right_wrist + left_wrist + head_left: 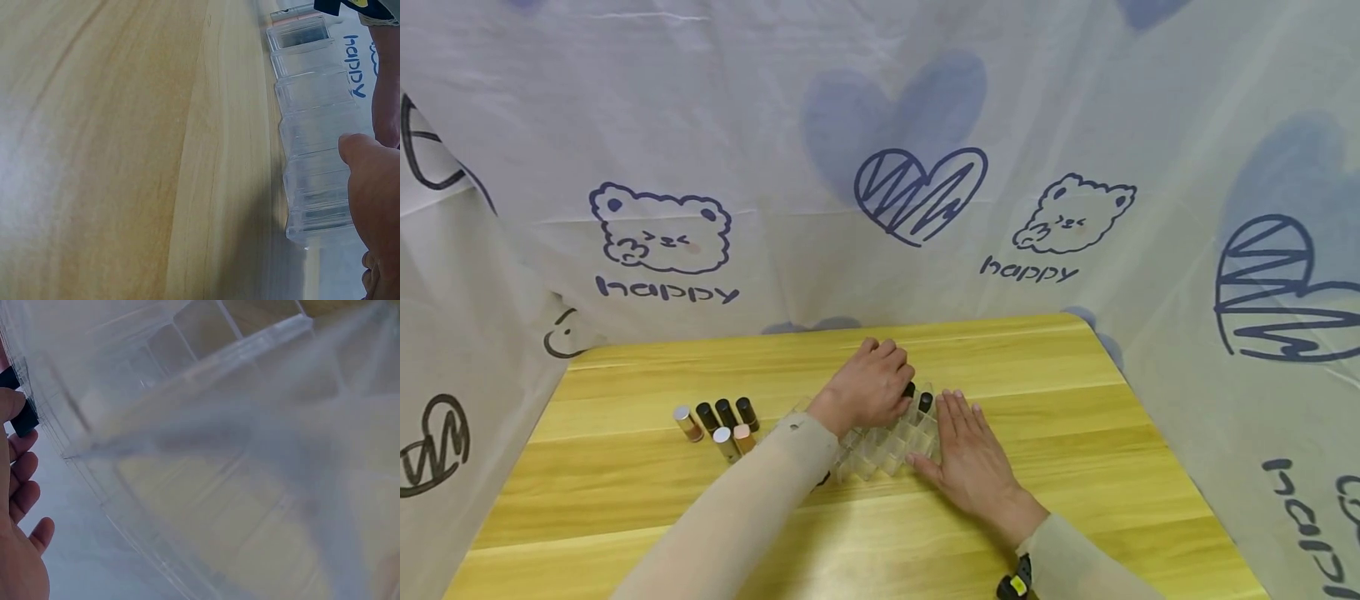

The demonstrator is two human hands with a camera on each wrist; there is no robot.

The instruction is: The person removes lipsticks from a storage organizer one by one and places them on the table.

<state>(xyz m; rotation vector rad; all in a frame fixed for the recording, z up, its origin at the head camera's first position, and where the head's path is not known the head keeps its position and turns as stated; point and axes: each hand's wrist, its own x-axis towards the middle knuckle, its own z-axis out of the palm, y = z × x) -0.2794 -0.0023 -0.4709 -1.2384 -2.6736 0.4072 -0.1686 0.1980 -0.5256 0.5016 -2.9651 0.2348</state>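
A clear plastic lipstick organizer (880, 454) with slanted compartments stands on the table, partly hidden by the left arm. My left hand (872, 385) reaches over its far side. Thumb and fingers pinch a black lipstick tube (26, 419) at the organizer's edge in the left wrist view. Another black-capped tube (926, 402) stands in the organizer's far right corner. My right hand (973, 458) lies along the organizer's right end, fingers straight. Its thumb (359, 150) touches the clear wall in the right wrist view.
Left of the organizer stand several lipstick tubes, some black (726, 414), one with a silver cap (688, 423) and one peach-topped (744, 439). Under the left forearm a small dark thing (823, 481) shows. A printed cloth (790, 250) hangs behind the wooden table (1075, 500).
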